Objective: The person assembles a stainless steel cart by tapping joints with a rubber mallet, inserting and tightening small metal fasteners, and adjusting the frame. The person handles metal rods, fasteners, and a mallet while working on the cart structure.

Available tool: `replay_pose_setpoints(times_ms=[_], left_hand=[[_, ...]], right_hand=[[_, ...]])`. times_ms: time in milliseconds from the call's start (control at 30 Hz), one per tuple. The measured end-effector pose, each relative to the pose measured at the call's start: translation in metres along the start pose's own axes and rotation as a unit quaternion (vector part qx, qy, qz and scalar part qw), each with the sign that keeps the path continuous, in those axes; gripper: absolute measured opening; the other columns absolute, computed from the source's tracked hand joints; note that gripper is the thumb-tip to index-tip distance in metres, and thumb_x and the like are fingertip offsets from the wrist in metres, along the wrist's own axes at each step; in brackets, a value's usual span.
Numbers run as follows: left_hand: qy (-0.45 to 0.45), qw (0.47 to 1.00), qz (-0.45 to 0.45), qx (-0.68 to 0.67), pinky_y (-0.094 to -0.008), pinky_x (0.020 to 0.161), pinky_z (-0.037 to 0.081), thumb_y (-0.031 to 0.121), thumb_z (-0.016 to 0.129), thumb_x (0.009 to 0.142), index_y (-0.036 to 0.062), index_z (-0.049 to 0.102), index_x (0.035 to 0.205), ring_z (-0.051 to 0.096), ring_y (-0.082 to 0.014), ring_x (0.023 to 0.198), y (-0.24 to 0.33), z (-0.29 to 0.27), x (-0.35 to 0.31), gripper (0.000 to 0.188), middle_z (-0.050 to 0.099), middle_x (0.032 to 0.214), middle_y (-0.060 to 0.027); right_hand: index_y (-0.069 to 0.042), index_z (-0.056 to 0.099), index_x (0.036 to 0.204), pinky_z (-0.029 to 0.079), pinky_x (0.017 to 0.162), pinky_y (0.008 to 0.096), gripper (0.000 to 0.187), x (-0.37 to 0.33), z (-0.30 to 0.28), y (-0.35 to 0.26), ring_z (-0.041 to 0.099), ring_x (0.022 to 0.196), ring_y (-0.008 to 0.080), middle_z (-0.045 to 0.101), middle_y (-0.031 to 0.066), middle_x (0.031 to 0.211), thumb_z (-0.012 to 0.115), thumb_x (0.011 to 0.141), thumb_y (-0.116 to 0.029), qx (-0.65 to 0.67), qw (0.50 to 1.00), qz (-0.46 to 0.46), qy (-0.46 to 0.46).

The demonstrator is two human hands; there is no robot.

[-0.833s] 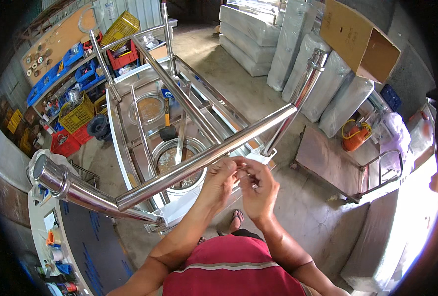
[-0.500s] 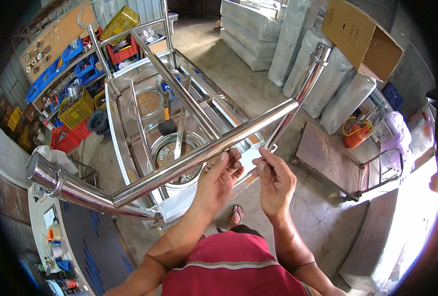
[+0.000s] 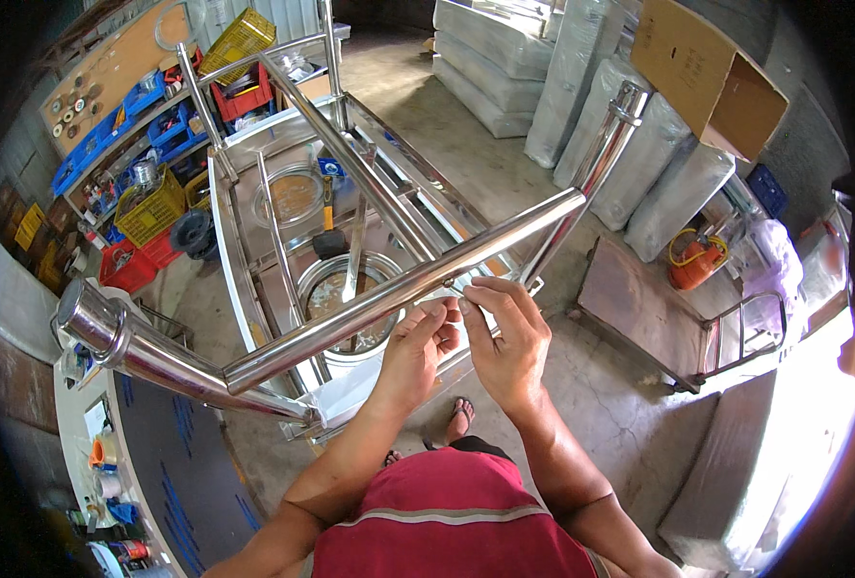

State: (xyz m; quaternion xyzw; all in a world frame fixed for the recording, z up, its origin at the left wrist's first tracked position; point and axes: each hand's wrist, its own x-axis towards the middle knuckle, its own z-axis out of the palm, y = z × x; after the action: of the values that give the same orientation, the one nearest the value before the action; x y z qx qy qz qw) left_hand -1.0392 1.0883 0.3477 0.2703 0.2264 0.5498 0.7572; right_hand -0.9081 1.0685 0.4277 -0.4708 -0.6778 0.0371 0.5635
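Note:
My left hand (image 3: 418, 349) is closed in a pinch just below a shiny metal tube (image 3: 350, 313) of a large steel frame. Close against it, my right hand (image 3: 507, 337) pinches with thumb and forefinger. The fingertips of both hands nearly meet under the tube, beside a small spot on its underside. What they hold, if anything, is too small to make out. Beyond the hands, a steel top with round openings (image 3: 375, 270) lies within the frame. A hammer with a black head (image 3: 330, 243) and wooden handle rests on it.
At right stands a flat trolley (image 3: 644, 303), with an orange gas cylinder (image 3: 695, 265) behind it. Wrapped panels (image 3: 582, 77) and a cardboard box (image 3: 702, 72) are at the back. A shelf of bins (image 3: 148, 207) lines the left. A dark-topped bench (image 3: 177, 462) stands near left.
My right hand has moved left and up to the tube, closing the gap to my left hand. The left hand has shifted slightly down.

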Motion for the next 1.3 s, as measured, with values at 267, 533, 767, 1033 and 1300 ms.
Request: replay_pose_setpoints(times_ms=[267,533,767,1033,1300], left_hand=[[0.040,0.999,-0.007,0.006,-0.0292,0.083,0.049,0.029,0.064,0.104,0.0091,0.069,0.112,0.056,-0.0103,0.084,0.004,-0.024,-0.004,0.022,0.063,0.097,0.0001],[0.028,0.996,0.015,0.089,-0.0310,0.085,0.048,0.032,0.059,0.107,0.0087,0.069,0.115,0.061,-0.0110,0.092,0.000,-0.018,0.001,0.026,0.069,0.103,-0.0014],[0.017,0.997,0.041,0.071,-0.0339,0.087,0.045,0.040,0.058,0.106,0.0034,0.069,0.117,0.062,-0.0159,0.091,0.009,-0.021,0.001,0.040,0.070,0.108,-0.0051],[0.046,0.996,0.043,0.069,-0.0326,0.085,0.047,0.035,0.056,0.107,0.0068,0.070,0.114,0.058,-0.0121,0.088,0.005,-0.024,0.002,0.032,0.067,0.101,-0.0017],[-0.081,0.994,0.066,0.023,-0.0324,0.082,0.047,0.035,0.055,0.108,0.0084,0.068,0.118,0.060,-0.0126,0.088,0.007,0.005,0.010,0.031,0.068,0.103,-0.0022]], right_hand=[[-0.003,0.073,0.100,0.058,0.078,0.0361,0.021,-0.001,0.010,-0.001,0.073,0.090,0.0290,0.072,0.0152,0.102,0.078,0.082,0.005,-0.085,0.990,-0.096,0.054],[0.000,0.068,0.102,0.057,0.066,0.0329,0.014,-0.003,0.013,-0.010,0.070,0.073,0.0247,0.071,0.0104,0.089,0.074,0.090,-0.002,0.104,0.985,0.139,0.002],[0.004,0.066,0.114,0.056,0.074,0.0277,0.020,-0.020,0.032,-0.020,0.075,0.086,0.0185,0.075,0.0130,0.099,0.071,0.095,0.001,0.081,0.977,0.194,0.023],[-0.003,0.070,0.103,0.049,0.067,0.0409,0.028,-0.010,0.017,-0.015,0.065,0.072,0.0306,0.066,0.0072,0.077,0.081,0.080,-0.013,-0.169,0.982,-0.079,0.013],[0.004,0.069,0.087,0.046,0.055,0.0263,0.044,0.017,0.006,-0.018,0.054,0.058,0.0072,0.063,0.0041,0.064,0.058,0.108,-0.032,0.194,0.931,0.303,-0.052]])
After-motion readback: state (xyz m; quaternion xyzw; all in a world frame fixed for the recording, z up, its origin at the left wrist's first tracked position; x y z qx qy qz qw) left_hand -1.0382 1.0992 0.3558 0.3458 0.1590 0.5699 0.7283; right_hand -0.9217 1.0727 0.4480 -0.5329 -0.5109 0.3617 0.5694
